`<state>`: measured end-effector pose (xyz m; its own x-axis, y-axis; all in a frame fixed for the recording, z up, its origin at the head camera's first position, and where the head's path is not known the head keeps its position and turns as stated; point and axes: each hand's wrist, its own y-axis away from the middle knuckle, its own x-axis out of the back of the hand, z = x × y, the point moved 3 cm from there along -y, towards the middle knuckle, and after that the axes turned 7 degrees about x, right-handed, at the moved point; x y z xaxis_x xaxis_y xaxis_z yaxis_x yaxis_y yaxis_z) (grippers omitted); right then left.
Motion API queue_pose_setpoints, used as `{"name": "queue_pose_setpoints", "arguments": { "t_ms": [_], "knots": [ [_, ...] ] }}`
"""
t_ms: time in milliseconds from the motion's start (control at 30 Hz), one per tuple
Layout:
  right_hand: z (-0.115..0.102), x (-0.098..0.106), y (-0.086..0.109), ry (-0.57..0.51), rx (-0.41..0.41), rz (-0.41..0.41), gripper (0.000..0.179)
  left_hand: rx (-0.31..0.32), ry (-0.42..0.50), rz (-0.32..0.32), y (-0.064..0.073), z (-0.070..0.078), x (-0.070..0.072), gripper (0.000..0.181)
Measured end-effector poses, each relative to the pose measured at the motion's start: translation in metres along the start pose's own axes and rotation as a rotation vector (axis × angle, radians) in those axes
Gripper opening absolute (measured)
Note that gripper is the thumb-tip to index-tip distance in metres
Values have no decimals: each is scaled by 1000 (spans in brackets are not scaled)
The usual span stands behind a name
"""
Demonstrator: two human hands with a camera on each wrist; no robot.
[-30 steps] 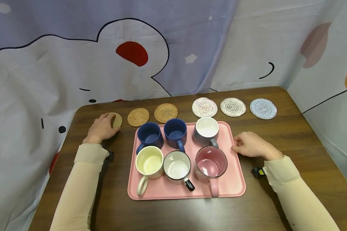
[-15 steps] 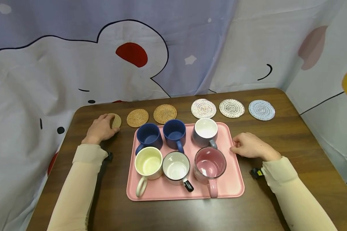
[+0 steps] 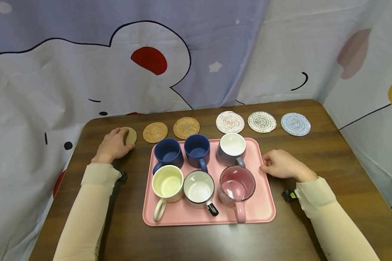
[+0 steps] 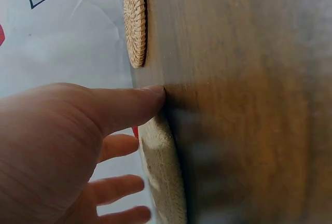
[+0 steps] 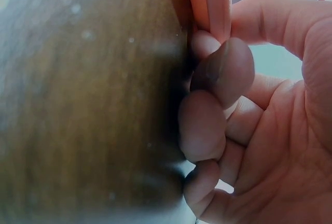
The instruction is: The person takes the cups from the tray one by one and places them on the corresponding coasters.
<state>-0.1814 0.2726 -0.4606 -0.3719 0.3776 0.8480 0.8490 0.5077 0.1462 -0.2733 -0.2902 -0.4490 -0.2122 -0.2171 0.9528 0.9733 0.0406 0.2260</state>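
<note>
My left hand rests at a small round woven coaster at the table's back left. In the left wrist view, the thumb stretches out beside this coaster, its tip at the tabletop; the other fingers are spread loosely on the far side. My right hand pinches the right edge of a pink tray. The right wrist view has the thumb against the tray rim and the fingers curled at its underside. On the tray stand several mugs, among them a pink mug and a cream mug.
Two tan woven coasters lie right of the left hand. Further right are a white speckled coaster, a dotted coaster and a light blue coaster. A printed curtain hangs behind the wooden table.
The head view has shifted very slightly. Both hands, the tray, mugs and coasters otherwise stay where they were.
</note>
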Motion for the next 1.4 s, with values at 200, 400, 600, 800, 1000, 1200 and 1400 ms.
{"name": "queue_pose_setpoints", "arguments": {
  "t_ms": [200, 400, 600, 800, 1000, 1200, 1400],
  "knots": [
    [0, -2, 1, -2, 12, 1, 34, -60, 52, 244, 16, 3, 0, 66],
    [-1, 0, 3, 0, 8, 3, 34, -172, 320, 366, 38, 22, 1, 43],
    [0, 2, 4, 1, 1, 2, 35, -244, 537, 243, 68, 43, -7, 31],
    [0, 3, 3, -1, 5, 1, 34, -223, 750, -55, 101, 59, -23, 29],
    [1, 3, 2, 4, 4, 6, 34, -141, 858, -239, 118, 71, -36, 30],
    [0, 3, 0, 7, 13, 11, 35, -118, 915, -270, 122, 76, -41, 30],
    [2, 2, 0, 15, 15, 9, 35, -73, 1006, -316, 122, 78, -47, 30]
  ]
}}
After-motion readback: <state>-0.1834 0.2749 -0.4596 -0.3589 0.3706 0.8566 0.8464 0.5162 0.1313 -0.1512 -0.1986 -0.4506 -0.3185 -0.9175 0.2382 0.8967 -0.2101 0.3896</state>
